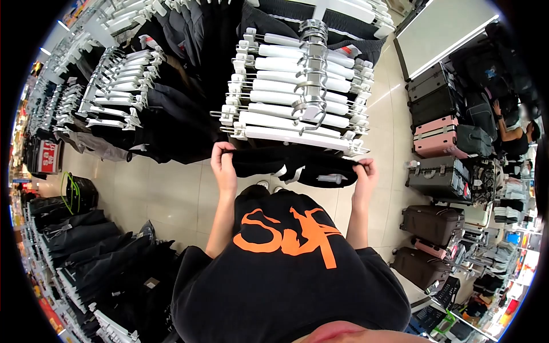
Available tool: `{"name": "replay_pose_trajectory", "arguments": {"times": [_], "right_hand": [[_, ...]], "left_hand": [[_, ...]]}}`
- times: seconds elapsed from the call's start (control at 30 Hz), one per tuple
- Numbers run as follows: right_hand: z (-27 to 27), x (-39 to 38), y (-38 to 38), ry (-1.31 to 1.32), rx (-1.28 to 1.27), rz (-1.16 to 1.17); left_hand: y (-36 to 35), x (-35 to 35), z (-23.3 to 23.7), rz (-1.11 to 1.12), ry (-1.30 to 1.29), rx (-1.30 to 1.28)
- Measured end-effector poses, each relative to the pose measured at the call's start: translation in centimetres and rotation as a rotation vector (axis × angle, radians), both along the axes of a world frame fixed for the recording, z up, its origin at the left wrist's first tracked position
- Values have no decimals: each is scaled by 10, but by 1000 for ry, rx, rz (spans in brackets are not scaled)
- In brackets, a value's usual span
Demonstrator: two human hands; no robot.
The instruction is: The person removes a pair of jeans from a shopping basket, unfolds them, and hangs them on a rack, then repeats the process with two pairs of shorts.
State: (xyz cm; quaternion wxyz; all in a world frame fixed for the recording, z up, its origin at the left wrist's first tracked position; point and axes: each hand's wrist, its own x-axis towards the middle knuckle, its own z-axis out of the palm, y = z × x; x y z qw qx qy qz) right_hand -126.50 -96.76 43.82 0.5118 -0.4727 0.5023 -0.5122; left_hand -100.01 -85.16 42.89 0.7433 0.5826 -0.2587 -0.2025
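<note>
My left hand (223,164) pinches one end of the waistband of a pair of black pants (257,162). At the other end, the fingers of my right hand (365,171) are closed on the same waistband, so it stretches level between both hands. White tags and a grey plastic piece show along the inside of the waist. Just beyond it hangs a row of white clip hangers (303,136) with metal hooks on a rail, bearing dark garments. The lower part of the pants is hidden from above.
More racks of dark clothes on white hangers (117,97) stand at the left, with dark garments (97,257) at lower left. Along the right are suitcases, including a pink one (436,137) and a brown one (433,223). A person (510,137) is at far right. Tiled floor (166,197) lies between.
</note>
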Motion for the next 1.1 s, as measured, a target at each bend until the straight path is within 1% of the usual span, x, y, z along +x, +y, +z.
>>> {"name": "replay_pose_trajectory", "arguments": {"times": [0.03,0.07,0.1,0.17,0.2,0.27,0.3,0.33,0.37,0.4,0.5,0.53,0.6,0.63,0.7,0.73,0.77,0.83,0.9,0.97,1.0,1.03,1.1], "right_hand": [[-1,-3,4,164,-47,15],[11,-3,11,457,-102,11],[19,-2,16,459,-107,21],[36,5,25,588,-508,-92],[48,15,28,536,-662,-14],[73,51,34,447,-916,269],[82,73,34,458,-1038,411],[85,93,35,502,-1077,485],[89,110,36,597,-1067,539],[93,126,35,693,-1078,569],[92,155,24,841,-1087,674],[93,161,23,835,-1098,690],[95,169,20,859,-906,823],[95,173,18,855,-913,838],[94,180,14,868,-911,955],[102,183,14,877,-829,1049],[105,186,13,874,-835,1060],[108,191,10,885,-752,1156],[113,196,7,841,-766,1168],[119,201,5,956,-881,1244],[115,204,5,901,-928,1199],[117,206,4,900,-928,1200],[121,210,2,914,-927,1310]], "left_hand": [[-1,-2,-4,18,42,-38],[-2,-5,-3,22,16,-59],[-2,-9,1,39,-7,-42],[-2,-16,7,32,-15,-71],[-2,-17,7,25,-70,-49],[-3,-16,7,19,-228,-27],[-2,-16,7,5,-290,-22],[0,-15,10,-1,-320,2],[2,-15,15,-22,-386,5],[4,-14,18,-10,-386,8],[10,-7,23,56,-411,13],[12,-4,24,90,-434,12],[15,3,24,127,-448,22],[16,6,25,147,-466,28],[20,10,30,166,-458,34],[22,11,30,174,-457,37],[23,13,31,180,-457,41],[24,16,30,202,-471,33],[26,21,30,230,-475,25],[27,27,28,253,-488,20],[28,30,28,252,-477,9],[28,32,29,251,-465,-4],[29,35,28,252,-449,-11]]}}
